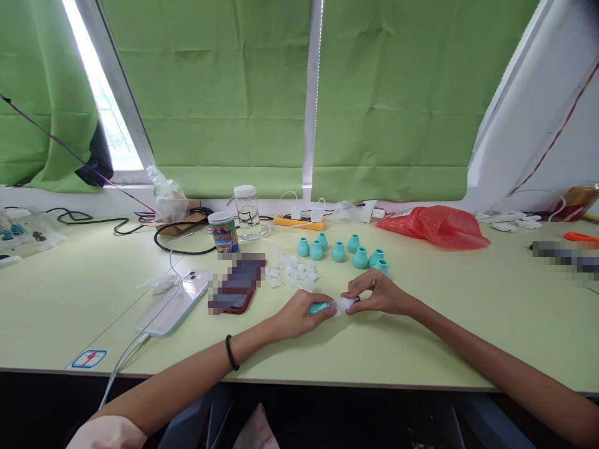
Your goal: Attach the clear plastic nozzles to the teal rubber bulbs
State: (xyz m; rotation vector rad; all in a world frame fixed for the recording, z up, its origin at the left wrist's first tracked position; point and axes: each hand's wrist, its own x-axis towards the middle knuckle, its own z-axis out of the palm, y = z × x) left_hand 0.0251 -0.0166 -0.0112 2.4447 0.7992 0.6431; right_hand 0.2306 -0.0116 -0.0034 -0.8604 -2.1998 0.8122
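Observation:
My left hand (pixel 299 317) is closed on a teal, vase-shaped piece (pixel 317 308) lying sideways, with its neck end toward the right. Between thumb and fingertips, my right hand (pixel 378 293) pinches a small white translucent piece (pixel 345 304) close to that neck; whether the two are joined cannot be made out. Just beyond my hands stand several more teal vase-shaped pieces (pixel 337 252), upright with open mouths. A loose heap of white translucent bits (pixel 298 272) lies beyond my left hand.
Left of the heap lie a dark phone in a red case (pixel 243 302) and a pale phone (pixel 175 302) with a white cable. Behind are a printed tin (pixel 224 233), a clear jar (pixel 248 215), an orange power strip (pixel 285 221) and a red plastic bag (pixel 435 226).

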